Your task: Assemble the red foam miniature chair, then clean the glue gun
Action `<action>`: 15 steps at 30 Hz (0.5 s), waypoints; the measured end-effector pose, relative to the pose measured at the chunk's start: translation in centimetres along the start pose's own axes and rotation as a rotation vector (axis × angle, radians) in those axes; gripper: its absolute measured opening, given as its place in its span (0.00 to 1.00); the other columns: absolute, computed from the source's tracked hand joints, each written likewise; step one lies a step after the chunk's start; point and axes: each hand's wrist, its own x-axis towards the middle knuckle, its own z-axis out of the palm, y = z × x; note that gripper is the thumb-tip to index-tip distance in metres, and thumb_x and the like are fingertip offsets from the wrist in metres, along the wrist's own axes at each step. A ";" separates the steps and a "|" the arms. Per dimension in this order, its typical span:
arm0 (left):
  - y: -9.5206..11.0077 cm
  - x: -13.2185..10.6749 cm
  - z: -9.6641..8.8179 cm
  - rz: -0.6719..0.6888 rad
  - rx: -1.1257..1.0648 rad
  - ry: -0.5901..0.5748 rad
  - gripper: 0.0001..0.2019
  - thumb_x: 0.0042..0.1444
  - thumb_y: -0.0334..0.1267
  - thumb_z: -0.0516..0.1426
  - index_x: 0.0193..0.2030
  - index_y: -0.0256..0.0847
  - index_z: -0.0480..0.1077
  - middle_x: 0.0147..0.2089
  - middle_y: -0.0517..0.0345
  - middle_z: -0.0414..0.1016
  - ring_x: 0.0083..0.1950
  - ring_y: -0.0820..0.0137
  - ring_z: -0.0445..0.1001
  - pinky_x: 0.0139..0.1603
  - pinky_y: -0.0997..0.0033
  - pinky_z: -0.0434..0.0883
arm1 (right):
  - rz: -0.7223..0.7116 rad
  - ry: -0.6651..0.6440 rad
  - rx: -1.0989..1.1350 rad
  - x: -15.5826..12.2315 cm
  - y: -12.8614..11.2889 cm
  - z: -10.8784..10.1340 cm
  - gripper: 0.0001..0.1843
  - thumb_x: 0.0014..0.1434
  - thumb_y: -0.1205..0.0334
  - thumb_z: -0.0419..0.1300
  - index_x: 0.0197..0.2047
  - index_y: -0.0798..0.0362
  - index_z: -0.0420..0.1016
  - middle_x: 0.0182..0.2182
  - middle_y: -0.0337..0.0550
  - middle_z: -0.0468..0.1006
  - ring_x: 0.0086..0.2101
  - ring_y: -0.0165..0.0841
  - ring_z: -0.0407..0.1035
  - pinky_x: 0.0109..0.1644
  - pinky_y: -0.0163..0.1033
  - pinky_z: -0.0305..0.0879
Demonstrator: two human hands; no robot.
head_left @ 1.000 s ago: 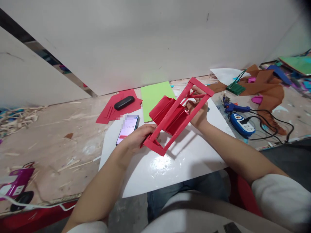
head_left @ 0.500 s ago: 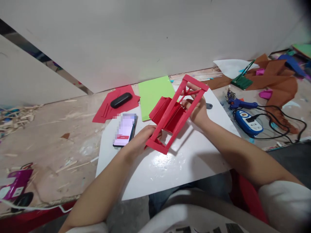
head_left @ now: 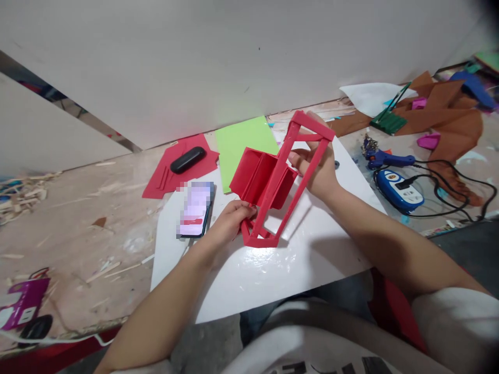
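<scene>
Head view: looking down at a white board point(head_left: 249, 291) by the lap; just above it, holding up a tilted red frame point(head_left: 273, 188) with folded flaps; gripping its near end with the left hand point(head_left: 234, 221), closed; cupping its far end with the right hand point(head_left: 322, 169), half curled, some fingers partly hidden; past the left hand, seeing a phone point(head_left: 198, 210); then a black case point(head_left: 188, 160) on red paper point(head_left: 159, 179), beside a green sheet point(head_left: 244, 143); off right, a blue glue gun point(head_left: 393, 160); behind, a white wall point(head_left: 214, 62).
</scene>
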 end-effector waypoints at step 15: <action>-1.3 0.6 -0.3 0.275 -0.078 0.185 0.12 0.48 0.44 0.68 0.25 0.44 0.70 0.27 0.58 0.72 0.27 0.71 0.65 0.26 0.70 0.59 | 0.202 0.221 0.044 2.6 1.1 -2.0 0.13 0.61 0.59 0.75 0.44 0.46 0.76 0.36 0.33 0.82 0.28 0.26 0.72 0.31 0.33 0.67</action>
